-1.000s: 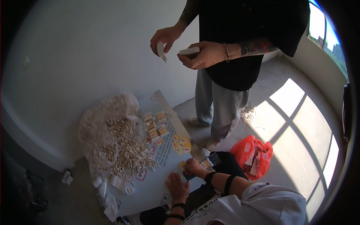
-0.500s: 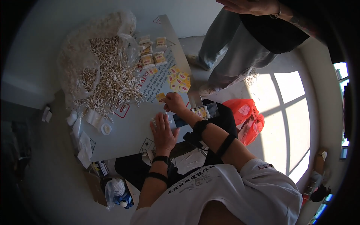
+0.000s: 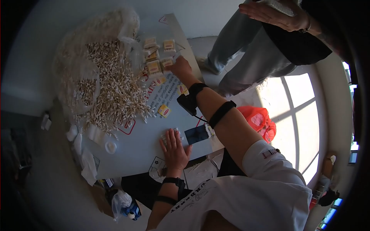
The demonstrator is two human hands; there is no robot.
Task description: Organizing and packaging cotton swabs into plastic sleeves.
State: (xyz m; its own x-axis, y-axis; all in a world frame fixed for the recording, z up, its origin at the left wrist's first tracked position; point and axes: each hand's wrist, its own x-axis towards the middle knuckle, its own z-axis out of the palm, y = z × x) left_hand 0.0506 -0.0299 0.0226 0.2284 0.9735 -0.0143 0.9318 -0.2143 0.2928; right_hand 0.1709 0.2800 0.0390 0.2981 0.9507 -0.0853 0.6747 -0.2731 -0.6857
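Left hand (image 3: 175, 150): palm down, fingers extended, gripping nothing, laid over cotton swabs (image 3: 180, 134) mostly hidden beneath, lower right of the loose swab heap (image 3: 119, 94). Right hand (image 3: 182, 68): arm stretched forward, fingers at a yellow-labelled swab pack (image 3: 166, 63), right of the heap; fingertips indistinct, hold cannot be told. Co-worker's hand (image 3: 275, 17): upper right of the heap, cut off at top, its white item (image 3: 283, 7) unclear.

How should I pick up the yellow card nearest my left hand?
Probably pinch the yellow card by its near edge, from your side: it lies flat, with the swab heap to its left and your left hand nearer you.
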